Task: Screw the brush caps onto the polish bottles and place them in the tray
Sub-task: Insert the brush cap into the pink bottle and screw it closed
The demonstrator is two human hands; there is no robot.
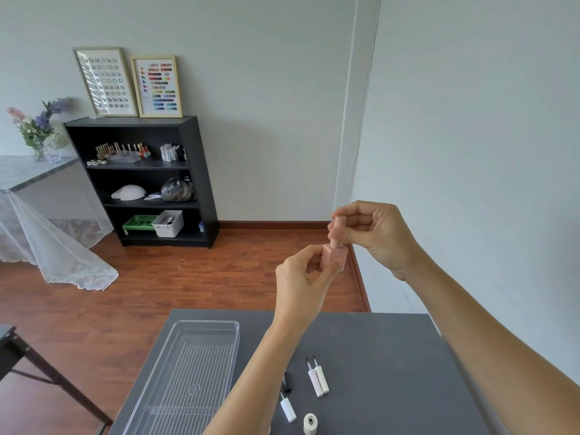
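Note:
I hold a pink polish bottle (pixel 336 258) up in the air above the table's far edge. My left hand (pixel 303 277) grips the square body from the left. My right hand (pixel 375 233) pinches the pink brush cap (pixel 338 229) sitting on the bottle's neck. A clear plastic tray (pixel 219 328) lies on the dark table at the left, with nothing in it. Several loose brush caps lie to its right: a black one (pixel 286 381), a pale pink one (pixel 314 380), a cream one (pixel 323 378) and a white one (pixel 288 410). An open cream bottle (pixel 310 424) stands at the bottom.
The dark grey table (pixel 376 356) fills the lower frame, with a wall close on the right. Beyond it is wood floor, a black shelf (pixel 141 180) with nail supplies, and a draped table (pixel 28 174) with flowers at the far left. A dark stand (pixel 9 340) sits at lower left.

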